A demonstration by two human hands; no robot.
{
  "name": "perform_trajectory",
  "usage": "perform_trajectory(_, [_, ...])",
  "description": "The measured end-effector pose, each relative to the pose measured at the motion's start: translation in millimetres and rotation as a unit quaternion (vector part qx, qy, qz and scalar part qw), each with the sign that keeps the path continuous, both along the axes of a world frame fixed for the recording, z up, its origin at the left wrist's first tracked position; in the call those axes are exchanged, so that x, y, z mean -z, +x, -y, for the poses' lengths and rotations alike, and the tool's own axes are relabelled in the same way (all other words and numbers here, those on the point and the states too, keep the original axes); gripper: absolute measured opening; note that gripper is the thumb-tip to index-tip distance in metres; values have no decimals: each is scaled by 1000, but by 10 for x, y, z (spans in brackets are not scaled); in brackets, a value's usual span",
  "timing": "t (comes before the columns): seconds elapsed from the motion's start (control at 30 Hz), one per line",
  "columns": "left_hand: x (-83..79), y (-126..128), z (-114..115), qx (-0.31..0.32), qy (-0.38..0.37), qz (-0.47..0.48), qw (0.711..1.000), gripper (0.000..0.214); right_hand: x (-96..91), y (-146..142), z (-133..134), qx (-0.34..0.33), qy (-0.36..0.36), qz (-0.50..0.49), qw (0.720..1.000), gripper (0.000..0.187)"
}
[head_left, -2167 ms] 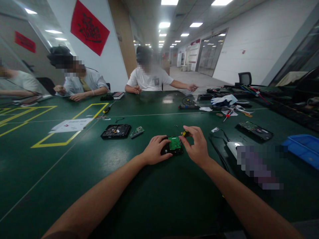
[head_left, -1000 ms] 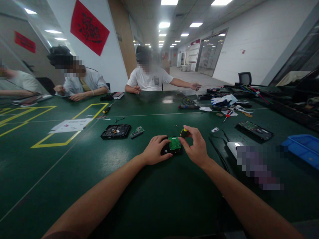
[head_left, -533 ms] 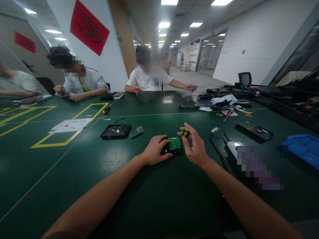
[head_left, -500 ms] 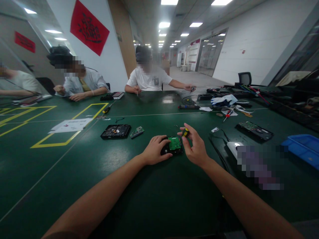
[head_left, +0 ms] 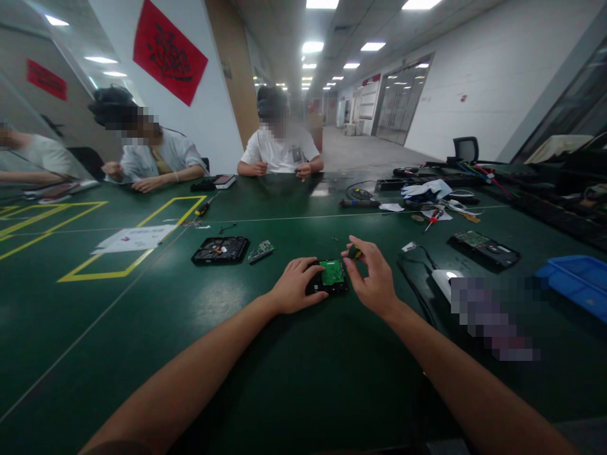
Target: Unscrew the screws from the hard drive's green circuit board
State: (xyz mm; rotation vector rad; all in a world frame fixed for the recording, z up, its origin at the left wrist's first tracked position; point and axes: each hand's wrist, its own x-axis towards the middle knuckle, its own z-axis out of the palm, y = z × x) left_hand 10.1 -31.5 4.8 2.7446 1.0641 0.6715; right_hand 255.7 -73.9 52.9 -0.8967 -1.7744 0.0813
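Note:
A black hard drive with a green circuit board (head_left: 331, 275) on top lies on the green table (head_left: 294, 379) in front of me. My left hand (head_left: 294, 285) grips the drive's left side with curled fingers. My right hand (head_left: 374, 278) is just right of the drive, its fingers pinched round the yellow-and-black handle of a small screwdriver (head_left: 353, 251), whose tip is hidden near the board's far right corner.
Another opened drive (head_left: 220, 249) and a loose circuit board (head_left: 261, 250) lie to the left. A third drive (head_left: 484, 247), cables, tools and a blue tray (head_left: 576, 281) are to the right. Two people sit across the table.
My right hand has turned the screwdriver handle a little while staying by the drive. The person opposite has pulled the outstretched arm back to the chest. My left hand has not moved.

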Motion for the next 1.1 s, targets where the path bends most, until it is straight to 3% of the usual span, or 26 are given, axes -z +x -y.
perform_trajectory(0.2, [-4, 5, 5, -6, -7, 4, 1000, 70, -1, 16, -8, 38, 35, 27, 998, 51])
perform_trajectory(0.9, [-14, 12, 10, -2, -3, 4, 1000, 69, 17, 11, -2, 10, -6, 11, 1000, 56])
perform_trajectory(1.1, [-30, 9, 11, -2, -6, 0, 1000, 69, -5, -4, 9, 31, 20, 28, 999, 54])
